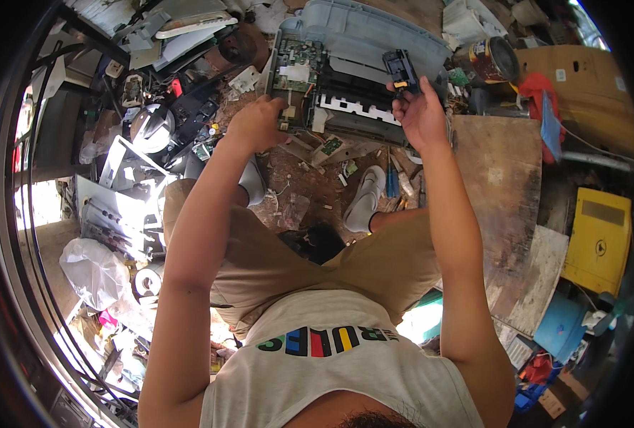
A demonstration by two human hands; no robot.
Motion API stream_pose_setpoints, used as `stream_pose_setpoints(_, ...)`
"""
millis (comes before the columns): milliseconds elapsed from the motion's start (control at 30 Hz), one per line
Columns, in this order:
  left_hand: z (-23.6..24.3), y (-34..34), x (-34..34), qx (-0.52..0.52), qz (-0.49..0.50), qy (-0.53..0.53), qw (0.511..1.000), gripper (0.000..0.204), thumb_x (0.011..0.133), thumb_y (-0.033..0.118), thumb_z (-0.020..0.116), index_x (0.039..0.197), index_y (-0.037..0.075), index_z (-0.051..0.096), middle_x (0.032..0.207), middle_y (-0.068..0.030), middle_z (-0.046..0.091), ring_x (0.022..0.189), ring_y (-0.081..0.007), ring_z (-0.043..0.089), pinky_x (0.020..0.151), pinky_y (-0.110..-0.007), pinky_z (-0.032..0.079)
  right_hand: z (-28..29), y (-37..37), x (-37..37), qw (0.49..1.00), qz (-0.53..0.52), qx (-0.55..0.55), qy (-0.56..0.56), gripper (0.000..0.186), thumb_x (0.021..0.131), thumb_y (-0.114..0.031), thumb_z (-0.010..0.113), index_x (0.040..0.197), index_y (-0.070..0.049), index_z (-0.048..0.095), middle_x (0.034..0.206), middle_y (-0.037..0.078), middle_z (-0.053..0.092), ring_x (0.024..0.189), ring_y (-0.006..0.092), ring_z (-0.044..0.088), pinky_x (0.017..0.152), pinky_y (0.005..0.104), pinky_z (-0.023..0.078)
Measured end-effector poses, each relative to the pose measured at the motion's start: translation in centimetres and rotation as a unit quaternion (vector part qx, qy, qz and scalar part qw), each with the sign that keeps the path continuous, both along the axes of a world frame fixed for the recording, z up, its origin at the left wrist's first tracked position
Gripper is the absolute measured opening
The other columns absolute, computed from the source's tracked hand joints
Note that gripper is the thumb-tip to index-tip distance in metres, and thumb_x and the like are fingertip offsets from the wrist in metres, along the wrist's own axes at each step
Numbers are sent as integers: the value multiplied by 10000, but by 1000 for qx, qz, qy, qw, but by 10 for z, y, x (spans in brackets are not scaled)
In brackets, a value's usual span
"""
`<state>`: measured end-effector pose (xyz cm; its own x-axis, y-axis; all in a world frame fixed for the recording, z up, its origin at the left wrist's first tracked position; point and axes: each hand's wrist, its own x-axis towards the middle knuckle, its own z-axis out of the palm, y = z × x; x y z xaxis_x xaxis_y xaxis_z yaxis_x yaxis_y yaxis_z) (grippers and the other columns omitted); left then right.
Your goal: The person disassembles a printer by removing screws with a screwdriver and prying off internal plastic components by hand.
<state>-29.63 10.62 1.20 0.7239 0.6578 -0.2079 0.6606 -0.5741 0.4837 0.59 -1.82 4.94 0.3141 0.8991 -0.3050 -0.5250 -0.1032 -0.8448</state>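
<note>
An opened printer [353, 118] lies on the ground in front of me, with a green circuit board [299, 57] showing at its left and a dark roller section at its right. My left hand [256, 125] is at the printer's near left corner, its fingers curled against the edge. Above the printer's right side, my right hand [424, 118] holds up a small black plastic printer part [400, 68] with a yellow-orange piece at its lower end. Its fingertips grip the part's lower end. Behind the printer stands a pale blue-grey plastic bin [367, 25].
Between my feet lie board scraps [331, 146] and blue-handled tools [392, 182]. A wooden board [499, 171] lies at the right, with a yellow case [599, 239] and a cardboard box [581, 93] beyond. Scrap parts and a clear plastic bag [92, 267] crowd the left.
</note>
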Motion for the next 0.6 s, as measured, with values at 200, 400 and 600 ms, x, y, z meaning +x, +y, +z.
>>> stream_pose_setpoints(200, 9, -2, 4, -7, -5, 31, 999, 622, 674, 285, 846, 1224, 112, 613, 1181, -154, 616, 1116, -346, 604, 954, -428, 493, -1, 2, -9, 1000, 2, 4, -10, 398, 1009, -420, 482, 1179, -64, 541, 1050, 133, 665, 725, 149, 591, 652, 278, 439)
stream_pose_setpoints(400, -1, 2, 2, -5, -11, 60, 998, 548, 706, 286, 830, 1189, 115, 635, 1174, -130, 636, 1114, -317, 621, 919, -432, 523, 4, 11, -25, 1000, 23, -14, -13, 444, 997, -438, 495, 1230, -63, 548, 1082, 118, 667, 770, 144, 576, 693, 277, 446)
stream_pose_setpoints(600, -5, -4, 6, 24, -6, 71, 997, 490, 717, 292, 813, 1123, 88, 632, 1153, -123, 635, 1112, -309, 621, 908, -417, 531, -3, 17, -47, 983, 150, -84, -68, 444, 998, -477, 468, 1179, -88, 580, 987, 121, 686, 673, 101, 533, 583, 227, 391)
